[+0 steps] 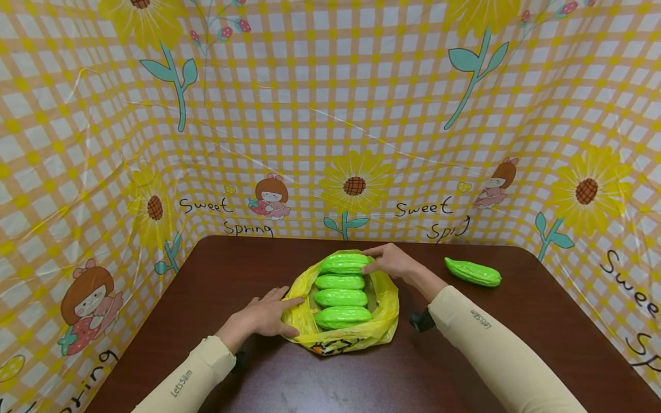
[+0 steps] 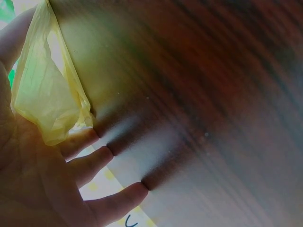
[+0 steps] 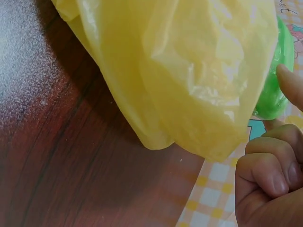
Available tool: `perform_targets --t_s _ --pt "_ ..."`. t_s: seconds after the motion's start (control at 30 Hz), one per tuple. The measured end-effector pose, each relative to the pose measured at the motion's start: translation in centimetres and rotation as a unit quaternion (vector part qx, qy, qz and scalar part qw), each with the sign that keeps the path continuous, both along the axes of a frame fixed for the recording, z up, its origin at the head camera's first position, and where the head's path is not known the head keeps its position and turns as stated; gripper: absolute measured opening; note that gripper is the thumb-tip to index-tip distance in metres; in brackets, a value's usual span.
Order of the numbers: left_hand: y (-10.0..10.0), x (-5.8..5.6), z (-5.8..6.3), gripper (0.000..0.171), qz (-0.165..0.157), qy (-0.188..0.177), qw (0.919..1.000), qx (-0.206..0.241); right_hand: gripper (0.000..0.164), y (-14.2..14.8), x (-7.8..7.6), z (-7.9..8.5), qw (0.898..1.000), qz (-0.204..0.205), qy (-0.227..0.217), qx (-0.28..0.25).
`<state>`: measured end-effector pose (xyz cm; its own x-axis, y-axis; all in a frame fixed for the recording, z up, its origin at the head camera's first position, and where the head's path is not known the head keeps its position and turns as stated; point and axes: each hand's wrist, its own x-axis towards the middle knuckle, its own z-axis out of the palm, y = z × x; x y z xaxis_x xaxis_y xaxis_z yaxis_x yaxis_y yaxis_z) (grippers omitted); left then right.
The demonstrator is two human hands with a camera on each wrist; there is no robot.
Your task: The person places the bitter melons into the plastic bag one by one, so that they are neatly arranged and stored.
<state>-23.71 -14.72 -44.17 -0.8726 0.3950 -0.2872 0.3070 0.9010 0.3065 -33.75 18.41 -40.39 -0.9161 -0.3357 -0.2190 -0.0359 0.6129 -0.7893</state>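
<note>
A yellow plastic bag sits on the table with its mouth spread wide. Inside it several bright green bitter melons are lined up in a column. My right hand pinches the right end of the farthest melon between thumb and index finger, its other fingers curled in the right wrist view. At the bag's left edge, my left hand has its fingers spread and touches the plastic. In the left wrist view a fold of the bag hangs against that hand, with fingertips on the tabletop.
Another green bitter melon lies alone at the right rear of the dark brown table. A checked cloth with flowers and cartoon figures walls the back and both sides. Dark wrist straps show below both cuffs.
</note>
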Motion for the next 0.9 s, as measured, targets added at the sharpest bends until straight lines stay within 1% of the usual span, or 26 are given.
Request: perform_targets --t_s 0.17,0.4,0.6,0.8,0.9 --pt "0.1 0.0 0.0 0.078 -0.001 -0.001 1.0 0.001 0.059 0.5 0.1 0.0 1.0 -0.004 -0.003 -0.003" --pt "0.0 0.0 0.0 0.078 0.001 -0.002 1.0 -0.002 0.057 2.4 0.3 0.4 0.999 -0.039 -0.013 -0.022" --pt "0.0 0.0 0.0 0.078 0.001 -0.001 1.0 -0.002 0.062 4.8 0.7 0.7 0.998 -0.057 -0.022 -0.03" --pt "0.0 0.0 -0.1 0.078 0.002 -0.001 1.0 0.0 0.062 7.5 1.2 1.1 0.997 -0.069 0.0 -0.022" --pt "0.0 0.0 -0.1 0.078 0.002 -0.002 1.0 0.0 0.063 8.6 1.6 1.4 0.997 -0.07 -0.001 -0.018"
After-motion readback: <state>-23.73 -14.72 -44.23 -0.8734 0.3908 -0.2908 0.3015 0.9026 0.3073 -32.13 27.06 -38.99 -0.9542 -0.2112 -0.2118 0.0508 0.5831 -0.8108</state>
